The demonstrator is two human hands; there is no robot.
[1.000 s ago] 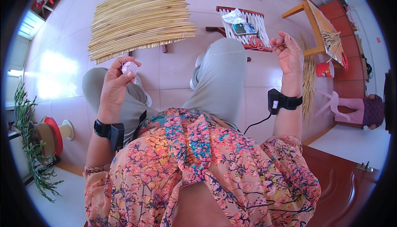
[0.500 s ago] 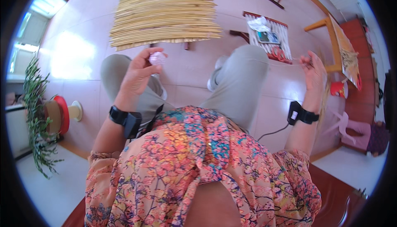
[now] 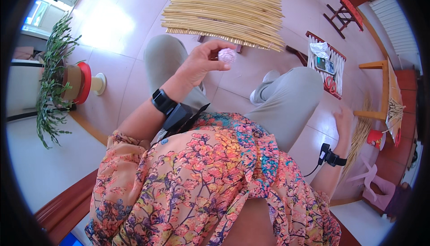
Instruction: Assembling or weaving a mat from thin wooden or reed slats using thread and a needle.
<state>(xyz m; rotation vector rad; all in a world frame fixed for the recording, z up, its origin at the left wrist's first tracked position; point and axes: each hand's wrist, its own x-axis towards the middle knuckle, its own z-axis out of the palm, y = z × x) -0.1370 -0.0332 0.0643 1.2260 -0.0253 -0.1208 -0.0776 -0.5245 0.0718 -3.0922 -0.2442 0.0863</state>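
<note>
1. Since the earlier pictures, the right hand (image 3: 344,119) has dropped from up near the wooden table to low beside the right knee, over the loose straws (image 3: 358,138) lying on the floor; the left hand (image 3: 200,63) has stayed raised with its small ball.
2. That left hand is held up above the left thigh, with thumb and fingertips pinched together on a small pale pink ball (image 3: 227,55), perhaps wound thread or crumpled film; it is too small to tell.
3. The right hand is blurred and partly hidden by the leg, so I cannot tell whether its fingers are spread or closed, or whether they touch the straws.
4. Both wrists carry black bands, and a thin cable runs from the right one.
5. Ahead of the knees a mat of straw stalks (image 3: 224,11) lies across a low support, well apart from both hands.
6. To the right of it stands a small slatted stool (image 3: 326,62) bearing a phone, a crumpled wrapper and red-handled scissors.
7. A wooden table (image 3: 380,89) stands at the right; a potted plant (image 3: 56,80) stands at far left.
</note>
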